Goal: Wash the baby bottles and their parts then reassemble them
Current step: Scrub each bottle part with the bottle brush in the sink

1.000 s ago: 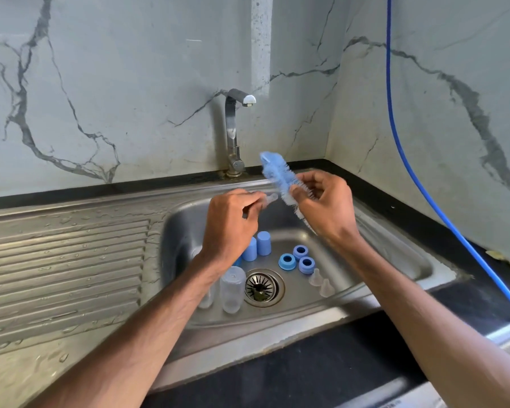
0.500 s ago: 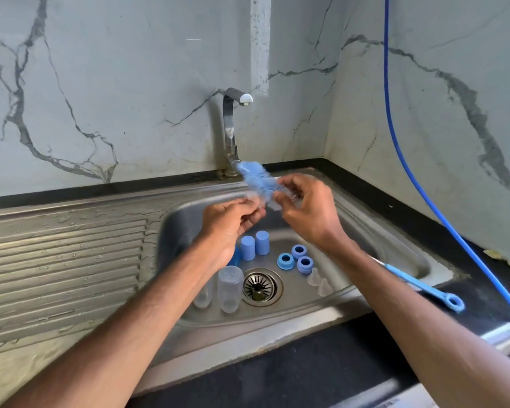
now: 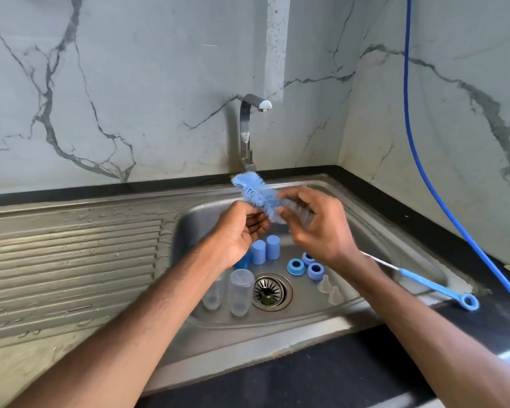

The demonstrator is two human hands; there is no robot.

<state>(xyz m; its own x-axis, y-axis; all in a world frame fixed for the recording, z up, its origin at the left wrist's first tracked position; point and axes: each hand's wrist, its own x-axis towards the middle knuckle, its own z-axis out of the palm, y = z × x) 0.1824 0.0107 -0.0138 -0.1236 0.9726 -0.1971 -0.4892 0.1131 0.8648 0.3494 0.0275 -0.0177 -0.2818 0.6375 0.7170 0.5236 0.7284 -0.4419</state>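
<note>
Over the steel sink (image 3: 374,231) I hold a blue bottle brush (image 3: 255,192), bristle head pointing up and left toward the tap. My right hand (image 3: 321,231) grips the brush just behind the bristles; its blue handle (image 3: 433,285) sticks out past my wrist over the sink's right rim. My left hand (image 3: 239,231) has curled fingers pinching the lower bristles. In the basin stand two clear bottles (image 3: 240,290) upside down, blue caps (image 3: 265,250), three blue rings (image 3: 295,266) and two clear nipples (image 3: 330,290).
A steel tap (image 3: 248,128) stands behind the basin; no water runs from it. The drain strainer (image 3: 270,291) sits mid-basin. A wet ribbed drainboard (image 3: 71,260) lies left. A blue hose (image 3: 424,178) hangs down the right wall over the black counter (image 3: 424,231).
The brush head has tipped lower and swung left toward the tap. Both hands came down and closer together, and the brush handle now shows beyond my right wrist.
</note>
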